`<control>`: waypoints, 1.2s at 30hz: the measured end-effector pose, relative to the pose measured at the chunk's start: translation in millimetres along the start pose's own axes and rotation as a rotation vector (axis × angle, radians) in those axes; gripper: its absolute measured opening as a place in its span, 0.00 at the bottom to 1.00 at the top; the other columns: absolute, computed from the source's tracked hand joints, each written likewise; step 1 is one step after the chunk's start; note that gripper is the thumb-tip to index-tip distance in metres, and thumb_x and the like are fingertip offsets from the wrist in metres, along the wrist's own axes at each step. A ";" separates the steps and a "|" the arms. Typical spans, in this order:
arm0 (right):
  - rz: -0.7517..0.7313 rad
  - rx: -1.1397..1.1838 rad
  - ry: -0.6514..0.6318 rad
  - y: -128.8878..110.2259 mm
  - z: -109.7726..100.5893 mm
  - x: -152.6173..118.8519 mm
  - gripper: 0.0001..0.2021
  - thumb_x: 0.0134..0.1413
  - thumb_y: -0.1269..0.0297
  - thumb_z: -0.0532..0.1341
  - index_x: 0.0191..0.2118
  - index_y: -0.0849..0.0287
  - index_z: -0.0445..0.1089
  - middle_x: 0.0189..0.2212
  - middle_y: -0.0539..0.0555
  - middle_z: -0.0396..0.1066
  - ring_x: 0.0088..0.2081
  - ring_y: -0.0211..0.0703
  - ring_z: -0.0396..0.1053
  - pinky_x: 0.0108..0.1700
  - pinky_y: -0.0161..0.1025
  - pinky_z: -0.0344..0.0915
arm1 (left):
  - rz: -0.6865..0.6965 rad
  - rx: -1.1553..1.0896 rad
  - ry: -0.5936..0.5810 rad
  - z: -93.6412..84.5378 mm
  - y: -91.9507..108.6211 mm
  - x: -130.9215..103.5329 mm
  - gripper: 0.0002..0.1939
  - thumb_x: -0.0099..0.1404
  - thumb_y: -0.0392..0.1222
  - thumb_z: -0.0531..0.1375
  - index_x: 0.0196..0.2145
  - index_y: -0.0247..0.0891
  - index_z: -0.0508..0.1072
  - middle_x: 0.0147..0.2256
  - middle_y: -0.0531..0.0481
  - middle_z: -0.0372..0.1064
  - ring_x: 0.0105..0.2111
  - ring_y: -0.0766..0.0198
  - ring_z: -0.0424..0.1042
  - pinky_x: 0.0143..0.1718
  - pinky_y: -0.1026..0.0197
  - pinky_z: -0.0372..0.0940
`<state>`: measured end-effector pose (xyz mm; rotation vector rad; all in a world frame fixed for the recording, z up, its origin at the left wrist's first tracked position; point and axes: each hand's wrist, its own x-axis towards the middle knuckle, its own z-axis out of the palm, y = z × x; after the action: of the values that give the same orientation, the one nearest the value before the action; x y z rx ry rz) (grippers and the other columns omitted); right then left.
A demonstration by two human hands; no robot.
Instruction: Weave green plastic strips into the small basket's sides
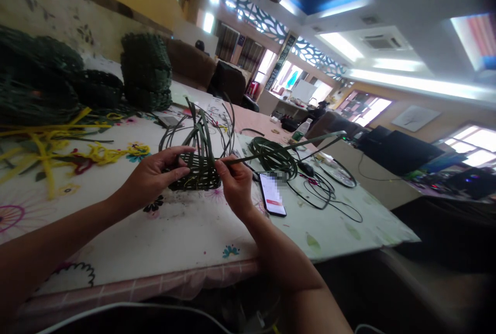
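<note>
Behind the table's [186, 243] near edge, my left hand [155, 174] pinches a woven basket [198, 176]. My right hand [237, 183] pinches a strip [248, 159].

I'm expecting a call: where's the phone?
In the head view, the phone lies on the table right of the right hand, this side of the green coil.

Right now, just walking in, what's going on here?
Someone is handling a part-woven dark green basket. The left fingers grip its left side, while the right fingers hold a long strip at its right. Loose strips stand up from it. A coil of strips and a phone lie to the right.
</note>
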<state>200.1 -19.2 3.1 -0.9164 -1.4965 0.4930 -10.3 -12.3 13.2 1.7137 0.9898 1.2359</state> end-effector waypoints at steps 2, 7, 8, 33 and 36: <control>-0.046 -0.012 0.002 -1.4 -0.4 -0.5 0.10 0.64 0.59 0.64 0.32 0.55 0.74 0.26 0.48 0.68 0.29 0.37 0.65 0.34 0.38 0.62 | 0.000 0.000 0.004 0.5 0.5 -0.4 0.23 0.62 0.46 0.67 0.55 0.41 0.78 0.33 0.53 0.71 0.31 0.66 0.69 0.34 0.63 0.69; -0.148 -0.033 -0.049 -5.2 -2.6 1.3 0.07 0.64 0.61 0.64 0.34 0.53 0.75 0.28 0.48 0.71 0.31 0.39 0.67 0.37 0.40 0.66 | 0.003 -0.035 0.011 1.5 1.5 -0.3 0.21 0.62 0.45 0.67 0.52 0.41 0.78 0.31 0.54 0.69 0.29 0.67 0.67 0.32 0.63 0.67; -0.165 -0.041 -0.065 -5.8 -3.1 1.8 0.07 0.64 0.61 0.64 0.34 0.53 0.75 0.28 0.48 0.72 0.31 0.39 0.67 0.37 0.40 0.66 | 0.006 -0.036 0.013 1.6 1.5 -0.1 0.20 0.61 0.45 0.67 0.51 0.41 0.78 0.30 0.54 0.69 0.29 0.67 0.67 0.32 0.64 0.67; -0.208 -0.166 -0.147 5.4 -4.9 7.4 0.06 0.59 0.62 0.69 0.42 0.55 0.80 0.44 0.54 0.75 0.44 0.43 0.74 0.46 0.42 0.70 | 0.009 -0.068 0.038 1.2 -1.3 2.4 0.17 0.59 0.46 0.69 0.46 0.42 0.77 0.32 0.52 0.76 0.33 0.63 0.77 0.35 0.62 0.72; -0.129 -0.219 -0.212 3.1 -4.4 8.1 0.05 0.58 0.63 0.70 0.41 0.53 0.81 0.36 0.51 0.75 0.40 0.42 0.73 0.44 0.41 0.69 | 0.021 -0.059 0.039 0.5 -2.7 3.4 0.19 0.59 0.46 0.69 0.47 0.41 0.77 0.32 0.51 0.77 0.33 0.62 0.77 0.35 0.61 0.72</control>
<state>205.7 -11.9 6.5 -0.9515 -1.8175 0.3436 -9.4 -8.3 11.9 1.6635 0.9515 1.3041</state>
